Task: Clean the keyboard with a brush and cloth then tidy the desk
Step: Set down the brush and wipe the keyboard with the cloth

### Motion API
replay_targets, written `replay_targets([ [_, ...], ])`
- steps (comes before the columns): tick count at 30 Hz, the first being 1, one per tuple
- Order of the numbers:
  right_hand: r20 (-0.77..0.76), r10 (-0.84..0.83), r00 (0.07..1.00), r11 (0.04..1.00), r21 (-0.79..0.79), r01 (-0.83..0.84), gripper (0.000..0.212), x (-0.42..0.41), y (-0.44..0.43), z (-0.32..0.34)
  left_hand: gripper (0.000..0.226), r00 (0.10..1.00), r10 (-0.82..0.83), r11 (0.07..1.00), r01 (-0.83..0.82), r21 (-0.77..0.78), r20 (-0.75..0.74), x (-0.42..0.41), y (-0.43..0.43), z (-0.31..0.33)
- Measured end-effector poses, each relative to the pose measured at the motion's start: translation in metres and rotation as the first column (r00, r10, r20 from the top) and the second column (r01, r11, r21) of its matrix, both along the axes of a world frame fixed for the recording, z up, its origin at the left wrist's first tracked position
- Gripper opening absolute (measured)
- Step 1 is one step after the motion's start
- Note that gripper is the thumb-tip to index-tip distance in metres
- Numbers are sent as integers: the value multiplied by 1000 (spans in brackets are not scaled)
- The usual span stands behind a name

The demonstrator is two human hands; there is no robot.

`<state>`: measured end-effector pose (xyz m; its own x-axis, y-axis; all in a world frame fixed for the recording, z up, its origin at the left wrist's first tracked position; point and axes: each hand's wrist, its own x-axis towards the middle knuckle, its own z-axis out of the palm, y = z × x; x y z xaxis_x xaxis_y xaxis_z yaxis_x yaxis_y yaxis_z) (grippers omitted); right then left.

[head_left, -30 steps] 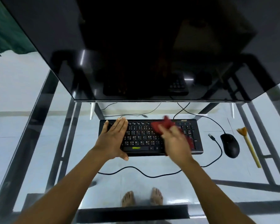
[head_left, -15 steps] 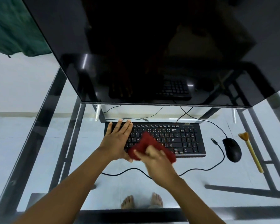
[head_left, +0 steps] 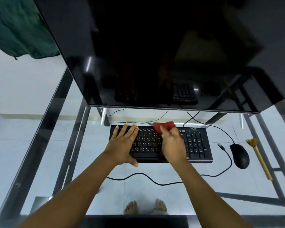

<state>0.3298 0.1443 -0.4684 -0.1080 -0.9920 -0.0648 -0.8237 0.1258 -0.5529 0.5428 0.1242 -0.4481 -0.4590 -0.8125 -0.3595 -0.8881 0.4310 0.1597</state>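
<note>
A black keyboard (head_left: pixel 196 145) lies on the glass desk (head_left: pixel 39 145) below the monitor. My left hand (head_left: pixel 123 145) rests flat on the keyboard's left half, fingers spread. My right hand (head_left: pixel 173 145) grips a red cloth (head_left: pixel 164 126) and presses it on the keys at the keyboard's upper middle. A brush (head_left: pixel 258 158) with a wooden handle and tan bristles lies on the desk at the far right, beyond the mouse.
A large black monitor (head_left: pixel 155 55) overhangs the back of the desk. A black mouse (head_left: pixel 239 156) sits right of the keyboard, its cable (head_left: pixel 146 176) looping across the front. A loose plug (head_left: pixel 220 146) lies between them. Green fabric (head_left: pixel 18 30) hangs upper left.
My right hand swept the red cloth from the keyboard's upper right down to its front left edge, then back up to the upper middle. My left hand stayed flat on the left half.
</note>
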Motion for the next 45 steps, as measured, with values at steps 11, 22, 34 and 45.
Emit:
replay_targets([
  [11,-272,-25,962,1000,-7,24,54,-15,0,7,140,994,6,1000,-6,3,105,-12,0,5],
  [22,-252,-247,936,968,-30,248,50,-74,21,-3,127,993,-80,997,78,-28,-83,-78,3,12],
  [34,-303,-98,948,994,-67,81,55,-80,27,1,123,985,-150,989,150,4,-87,-97,9,-8],
  [45,-245,6,969,994,-101,-32,49,-71,22,-3,122,986,-152,988,152,-16,-74,-96,10,-10],
])
